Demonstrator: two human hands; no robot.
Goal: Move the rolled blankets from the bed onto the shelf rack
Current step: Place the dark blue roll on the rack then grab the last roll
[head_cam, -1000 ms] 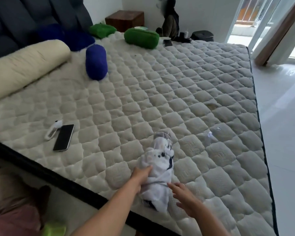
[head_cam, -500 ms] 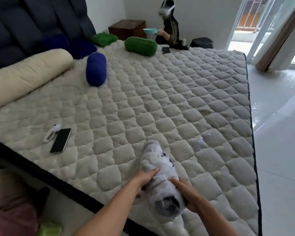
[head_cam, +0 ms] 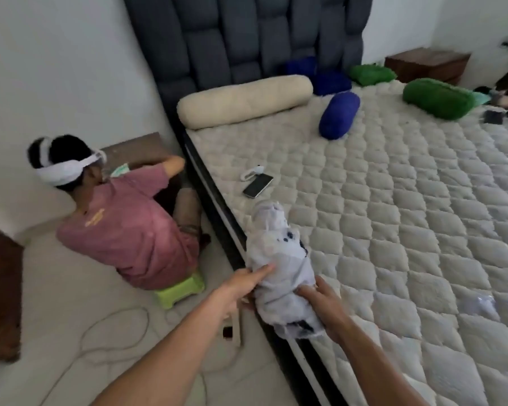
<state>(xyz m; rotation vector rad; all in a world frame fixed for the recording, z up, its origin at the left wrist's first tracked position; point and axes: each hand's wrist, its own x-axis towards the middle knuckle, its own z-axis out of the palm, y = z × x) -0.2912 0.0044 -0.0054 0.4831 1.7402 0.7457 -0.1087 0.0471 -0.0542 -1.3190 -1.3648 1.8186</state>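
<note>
Head view: left hand and right hand clasp white rolled blanket over bed edge. Squeeze both ends, keep roll tight; shelf rack unseen.

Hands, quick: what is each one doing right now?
Left hand: closed on the white rolled blanket.
Right hand: closed on the same blanket's other side.

Open floor lies left of the bed edge, crossed by a looping cable. A seated person on a green stool blocks the gap by the headboard. A phone lies near the edge; mattress centre is bare. Blue roll, green roll and cream bolster crowd the far end.
</note>
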